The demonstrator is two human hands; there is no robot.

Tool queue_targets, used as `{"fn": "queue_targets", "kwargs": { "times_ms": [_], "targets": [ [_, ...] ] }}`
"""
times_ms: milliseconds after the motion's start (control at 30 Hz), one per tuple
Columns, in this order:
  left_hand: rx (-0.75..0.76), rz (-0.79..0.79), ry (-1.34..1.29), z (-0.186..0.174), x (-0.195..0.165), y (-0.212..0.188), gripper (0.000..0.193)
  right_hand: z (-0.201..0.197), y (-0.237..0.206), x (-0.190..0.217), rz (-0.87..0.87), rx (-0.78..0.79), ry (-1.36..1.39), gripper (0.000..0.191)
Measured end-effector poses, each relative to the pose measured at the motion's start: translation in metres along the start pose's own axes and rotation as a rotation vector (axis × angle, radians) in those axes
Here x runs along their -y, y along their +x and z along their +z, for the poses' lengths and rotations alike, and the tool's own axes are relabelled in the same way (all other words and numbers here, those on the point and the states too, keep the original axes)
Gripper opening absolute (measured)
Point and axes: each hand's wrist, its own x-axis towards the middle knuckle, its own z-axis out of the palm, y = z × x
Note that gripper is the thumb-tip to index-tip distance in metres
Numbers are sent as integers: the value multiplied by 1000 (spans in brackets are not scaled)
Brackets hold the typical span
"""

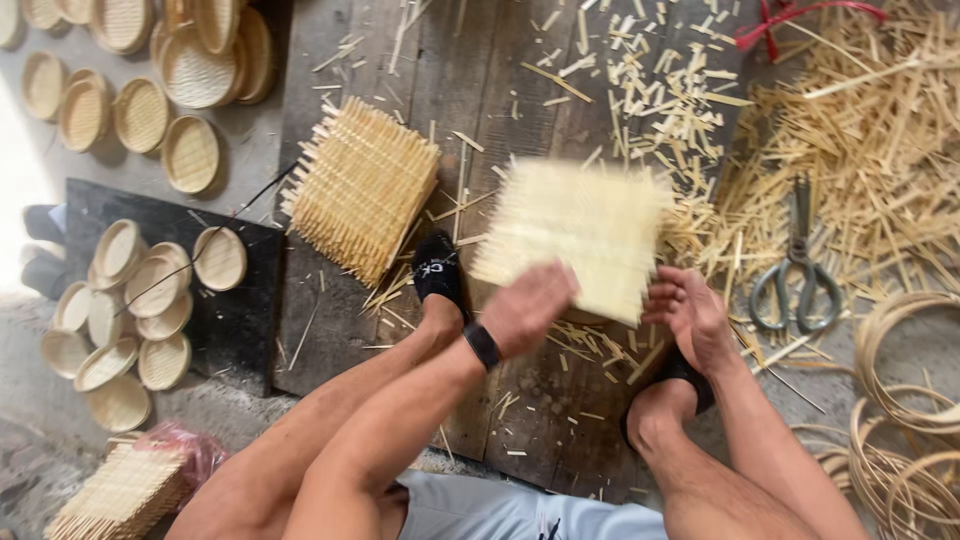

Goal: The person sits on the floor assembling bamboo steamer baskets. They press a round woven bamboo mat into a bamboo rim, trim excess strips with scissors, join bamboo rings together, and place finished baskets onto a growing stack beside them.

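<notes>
Woven bamboo mat (575, 235), motion-blurred, held above plank floor (500, 90) btwn both hands: left hand (525, 310) curled on its lower-left edge, right hand (690, 315) loosely cupped at lower-right corner w/ fingertips hard to make out; scissors (797, 270) nearby right.

I hold a square woven mat (575, 235) of pale bamboo strips. It is blurred, tilted above the dark wooden boards, with loose strip ends sticking out at its edges.
</notes>
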Motion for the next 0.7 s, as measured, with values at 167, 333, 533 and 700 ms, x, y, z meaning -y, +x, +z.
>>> {"fn": "queue_targets", "kwargs": {
  "times_ms": [167, 333, 533, 700],
  "targets": [
    [254, 53, -74, 22, -54, -14, 54, 14, 13, -4, -108, -141, -418, 33],
    [-143, -381, -95, 27, -13, 3, 61, 16, 11, -5, -138, -179, -464, 27],
    [-80, -1177, -1152, 49, 61, 0, 41, 13, 9, -7, -153, -202, -497, 29],
    [-48, -1215, -1204, 61, 69, -13, 33, 9, 5, -15, -147, -258, -647, 39]
  ]
}}
